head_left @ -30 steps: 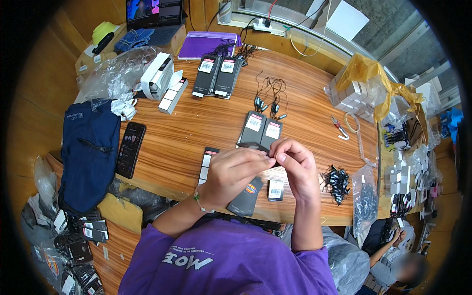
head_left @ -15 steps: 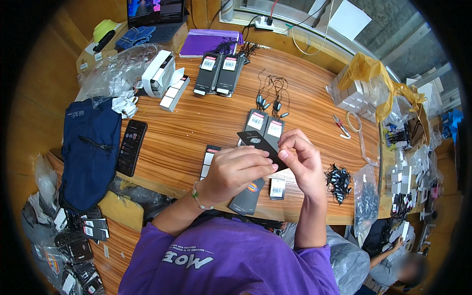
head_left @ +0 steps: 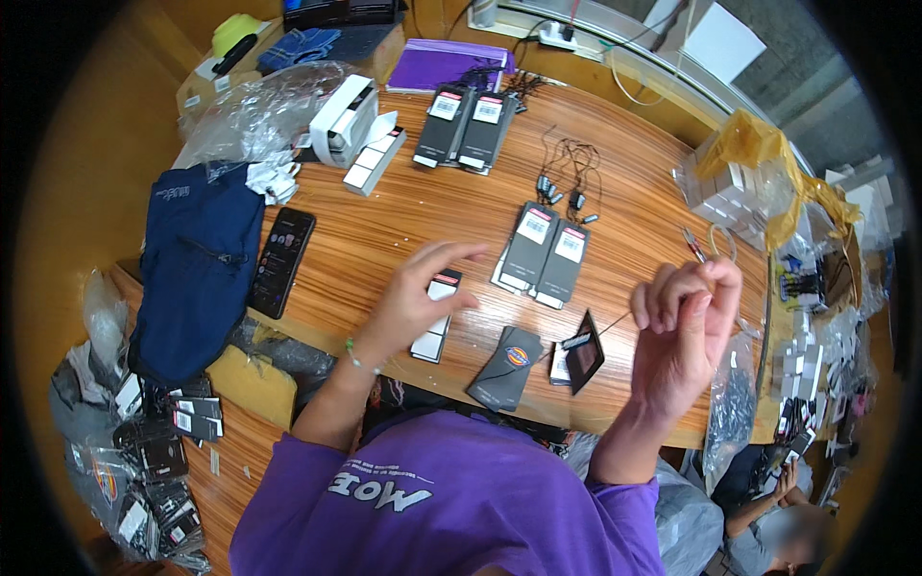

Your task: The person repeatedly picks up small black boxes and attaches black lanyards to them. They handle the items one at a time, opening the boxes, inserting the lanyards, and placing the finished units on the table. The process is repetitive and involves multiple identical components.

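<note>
My right hand (head_left: 684, 322) is raised over the right side of the table, its fingers pinched on a thin dark cord. From that cord hangs a black hang tag (head_left: 588, 355), tilted, with a small dark seal on the cord beside it. My left hand (head_left: 408, 302) holds nothing; thumb and fingers curve apart above a narrow stack of white-labelled cards (head_left: 429, 336). Between my hands lies a fanned pile of dark tags (head_left: 509, 370) with a coloured oval logo. Partly behind the hanging tag is a small pile of white labels (head_left: 560, 365).
Two stacks of corded tags (head_left: 538, 252) lie mid-table, with more tag stacks (head_left: 464, 130) farther back. A phone (head_left: 282, 264) and navy bag (head_left: 197, 269) lie left. Red-handled pliers (head_left: 693, 245) and bagged white boxes (head_left: 735, 197) are at right. Another person sits at lower right.
My hands have moved apart. The left released the black tag and opened; the right drew away rightward, the tag now dangling from its cord. The whole view has shifted slightly.
</note>
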The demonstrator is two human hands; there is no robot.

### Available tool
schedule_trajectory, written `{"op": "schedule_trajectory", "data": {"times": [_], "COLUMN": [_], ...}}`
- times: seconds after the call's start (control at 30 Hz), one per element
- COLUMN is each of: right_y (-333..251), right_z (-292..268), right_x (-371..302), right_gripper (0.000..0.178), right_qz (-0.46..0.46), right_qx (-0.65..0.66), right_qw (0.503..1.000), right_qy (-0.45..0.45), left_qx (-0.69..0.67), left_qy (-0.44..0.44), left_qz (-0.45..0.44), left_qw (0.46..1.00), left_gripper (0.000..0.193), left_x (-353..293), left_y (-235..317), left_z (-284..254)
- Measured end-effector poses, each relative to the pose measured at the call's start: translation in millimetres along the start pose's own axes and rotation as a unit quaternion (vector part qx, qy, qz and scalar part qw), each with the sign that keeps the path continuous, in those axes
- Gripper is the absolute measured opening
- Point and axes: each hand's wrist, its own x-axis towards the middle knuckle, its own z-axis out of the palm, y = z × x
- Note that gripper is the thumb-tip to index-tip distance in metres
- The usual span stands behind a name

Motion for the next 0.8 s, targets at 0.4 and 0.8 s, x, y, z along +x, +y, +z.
{"op": "schedule_trajectory", "data": {"times": [0.4,0.8], "right_y": [2.4,26.7], "right_z": [-14.7,27.1], "right_x": [-4.1,-16.4], "right_gripper": [0.029,0.031], "right_qz": [0.036,0.103], "right_qx": [-0.135,-0.314], "right_qw": [0.989,0.936], "right_qy": [0.048,-0.121], "left_qx": [0.284,-0.132], "left_qy": [-0.031,0.111], "left_qz": [-0.017,-0.072], "left_qw": [0.958,0.982], "left_gripper": [0.049,0.020], "left_x": [-29.7,-2.9], "left_y": [-48.8,48.0], "left_z": [-26.1,13.8]}}
